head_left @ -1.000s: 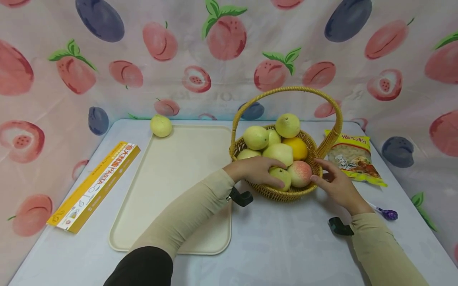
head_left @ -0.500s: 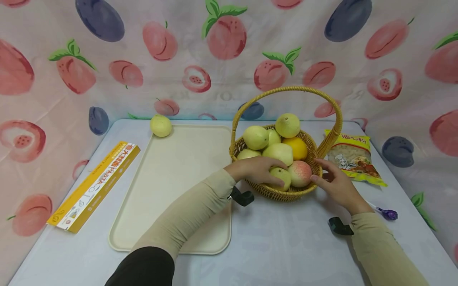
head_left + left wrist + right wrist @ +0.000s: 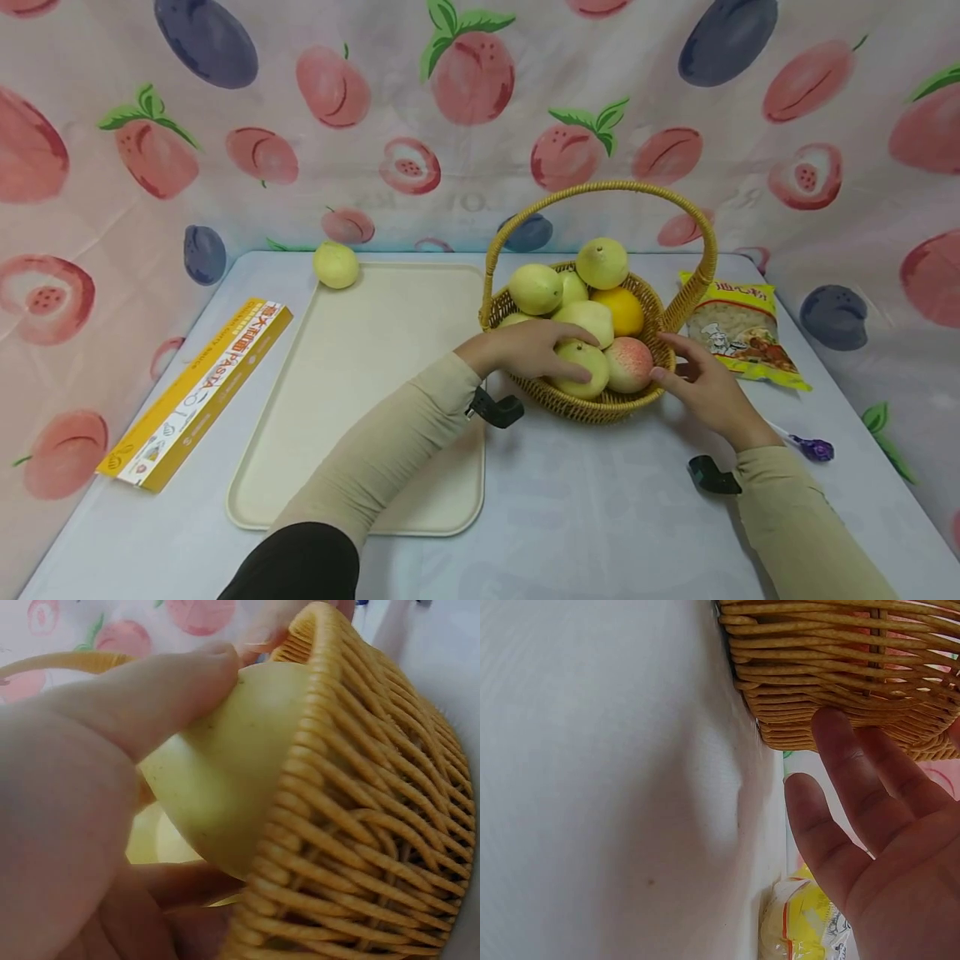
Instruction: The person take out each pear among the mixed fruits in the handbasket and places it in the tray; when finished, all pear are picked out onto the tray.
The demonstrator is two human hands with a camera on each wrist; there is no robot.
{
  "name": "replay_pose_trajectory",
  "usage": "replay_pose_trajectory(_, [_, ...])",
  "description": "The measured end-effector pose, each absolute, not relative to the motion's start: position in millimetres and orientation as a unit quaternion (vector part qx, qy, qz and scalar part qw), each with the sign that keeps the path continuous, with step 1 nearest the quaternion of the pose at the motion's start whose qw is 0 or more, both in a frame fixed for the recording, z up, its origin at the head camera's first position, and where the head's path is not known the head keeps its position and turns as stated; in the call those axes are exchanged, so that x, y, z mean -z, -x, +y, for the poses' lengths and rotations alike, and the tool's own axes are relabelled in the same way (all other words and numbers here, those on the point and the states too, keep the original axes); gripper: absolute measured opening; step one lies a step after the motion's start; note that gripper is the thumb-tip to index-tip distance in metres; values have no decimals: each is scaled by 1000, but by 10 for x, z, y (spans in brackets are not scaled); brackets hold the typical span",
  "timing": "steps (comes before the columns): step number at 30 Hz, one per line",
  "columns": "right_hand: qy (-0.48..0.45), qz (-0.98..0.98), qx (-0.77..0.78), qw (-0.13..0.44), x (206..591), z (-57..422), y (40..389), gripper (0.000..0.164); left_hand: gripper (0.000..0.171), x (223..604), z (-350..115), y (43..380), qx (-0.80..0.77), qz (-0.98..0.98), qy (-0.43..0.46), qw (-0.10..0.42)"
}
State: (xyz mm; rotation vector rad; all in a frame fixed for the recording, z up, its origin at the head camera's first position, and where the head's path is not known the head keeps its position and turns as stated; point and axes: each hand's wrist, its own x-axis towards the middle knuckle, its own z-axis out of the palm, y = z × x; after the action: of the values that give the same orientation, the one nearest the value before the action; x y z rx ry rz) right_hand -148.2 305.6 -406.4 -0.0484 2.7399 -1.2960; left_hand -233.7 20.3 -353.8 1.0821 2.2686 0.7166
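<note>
A wicker basket of fruit stands right of centre, its tall handle arching overhead. My left hand reaches over its left side and grips a pale yellow-green pear at the front. In the left wrist view the thumb lies on top of the pear and fingers pass beneath it, just inside the rim. My right hand holds the basket's right side, thumb and forefinger at the rim beside a pinkish peach. Its other fingers extend along the outer weave in the right wrist view.
More pears and an orange fruit fill the basket. Left of it lies a cream tray, with a pear at its far-left corner. A pasta box lies farther left; a yellow food bag and purple-wrapped lollipop lie right.
My left hand has shifted slightly left, drawing the front pear a little away from the peach, so more of the pear shows. The right hand and basket have stayed in place.
</note>
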Motion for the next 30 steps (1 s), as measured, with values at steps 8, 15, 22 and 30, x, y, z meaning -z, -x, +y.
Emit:
replay_pose_trajectory(8, [18,904,425,52,4073,3065,1487,74,62,3364,98,2299,-277,842,-389,249])
replay_pose_trajectory(15, [19,902,427,53,4069,3061,1480,73,61,3222,-39,2269,-282,841,-394,242])
replay_pose_trajectory(22, [15,902,428,57,4071,3055,1481,74,64,3140,-231,2272,-273,851,-388,227])
replay_pose_trajectory(30, [17,903,427,53,4078,3071,1487,75,64,3060,-399,2271,-267,856,-376,233])
